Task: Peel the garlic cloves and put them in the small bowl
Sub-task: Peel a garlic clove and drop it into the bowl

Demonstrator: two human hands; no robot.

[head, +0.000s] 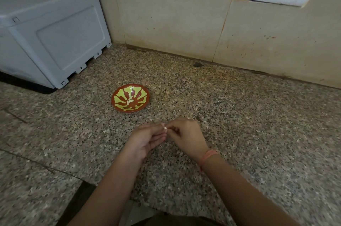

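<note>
The fingers (pixel 172 128) of both hands are pinched narrow around one small pale garlic clove (pixel 165 129), which sits between the fingertips, just above the speckled granite worktop (pixel 239 133). The left hand (pixel 147 138) lies palm up and seems to cradle the clove, while the right hand (pixel 186 133), with an orange thread band (pixel 207 157) at its wrist, nips at it from the other side. The clove is too small to tell how much skin is left.

Beyond the fingers, up and to the left, stands the small round red bowl with a yellow-green leaf pattern (pixel 142 93), already holding a couple of pale cloves (pixel 130 100).

Risks, as I judge them: a slippery clove could squirt out of so tight a pinch and vanish against the mottled stone; the pale flecks (pixel 206 127) lying just right of the fingers, probably skin, could be carried along into the bowl.
</note>
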